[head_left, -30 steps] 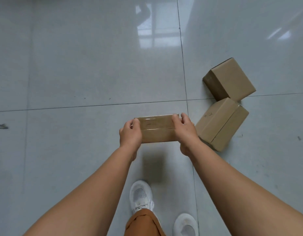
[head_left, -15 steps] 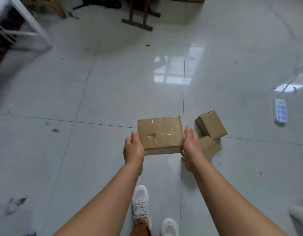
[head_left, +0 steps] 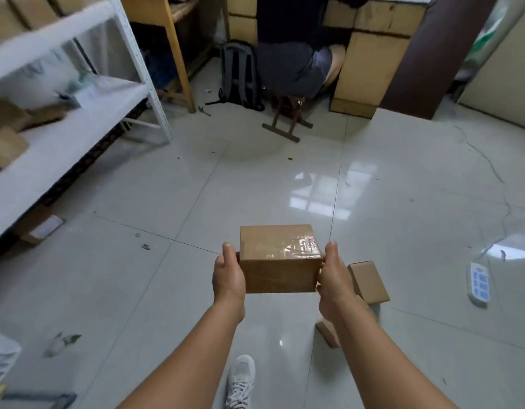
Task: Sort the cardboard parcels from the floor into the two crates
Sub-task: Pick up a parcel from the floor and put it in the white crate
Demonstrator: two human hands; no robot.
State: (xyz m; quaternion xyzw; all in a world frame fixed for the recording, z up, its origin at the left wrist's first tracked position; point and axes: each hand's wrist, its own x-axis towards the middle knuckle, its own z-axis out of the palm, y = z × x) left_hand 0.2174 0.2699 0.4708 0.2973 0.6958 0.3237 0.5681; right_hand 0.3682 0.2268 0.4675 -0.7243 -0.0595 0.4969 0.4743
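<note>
a view from a head camera looking down at two bare forearms stretched out over a shiny pale tiled floor [head_left: 137, 290]. the left hand [head_left: 228, 276] and the right hand [head_left: 333, 276] grip a brown cardboard parcel [head_left: 280, 261] between them, one hand on each short side, thumbs up along the edges and fingers curled behind it. the parcel is held level in the air in the middle of the view, its top sealed with clear shiny tape. on the floor just right of the right wrist lies a second small parcel [head_left: 369, 281], and a third parcel [head_left: 327, 332] shows partly from behind the right forearm. further right on the floor lies a white power strip [head_left: 479, 284] with its cable. one white shoe [head_left: 240, 382] shows at the bottom edge. at the left stands a white metal shelf [head_left: 78, 119] with blurred cardboard boxes on it. at the back, a dark backpack [head_left: 240, 75] leans beside a person seated on a wooden stool [head_left: 287, 119] at a wooden desk [head_left: 370, 54].
</note>
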